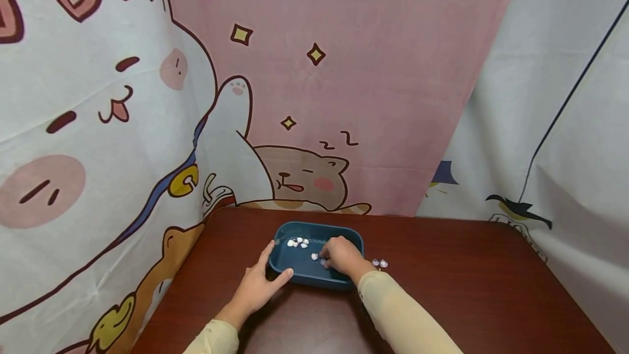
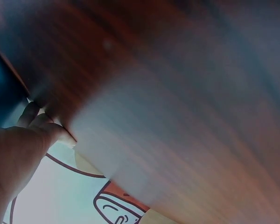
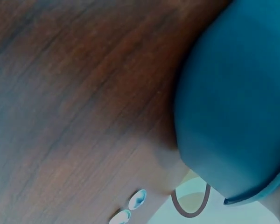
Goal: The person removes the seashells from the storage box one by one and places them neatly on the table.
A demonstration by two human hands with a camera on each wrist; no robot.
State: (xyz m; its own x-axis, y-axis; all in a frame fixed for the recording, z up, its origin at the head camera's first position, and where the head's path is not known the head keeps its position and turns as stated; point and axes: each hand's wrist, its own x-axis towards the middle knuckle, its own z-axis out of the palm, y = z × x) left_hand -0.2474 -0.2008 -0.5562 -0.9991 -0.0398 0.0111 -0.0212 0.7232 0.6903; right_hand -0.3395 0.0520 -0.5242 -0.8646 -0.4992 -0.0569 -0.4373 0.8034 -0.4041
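Observation:
A dark blue rectangular tray point(image 1: 314, 279) stands on the table. My left hand point(image 1: 256, 287) rests against its near left corner, thumb on the front side and straight fingers along the left side. My right hand point(image 1: 343, 255) reaches down inside the tray, its fingertips pinching a small purplish-white piece point(image 1: 322, 261). Just left of those fingertips lies another shiny roundish piece point(image 1: 314, 257). Several white pieces point(image 1: 297, 242) sit grouped in the tray's far left part. The right wrist view shows the tray's outer wall point(image 3: 233, 107), with the right hand out of sight behind it.
On the brown wooden table point(image 1: 462, 288), two shiny oval pieces point(image 1: 380, 263) lie right of the tray, close to the right wrist. A pink and white cloth point(image 1: 393, 70) printed with cartoon animals hangs behind the table and along its left side.

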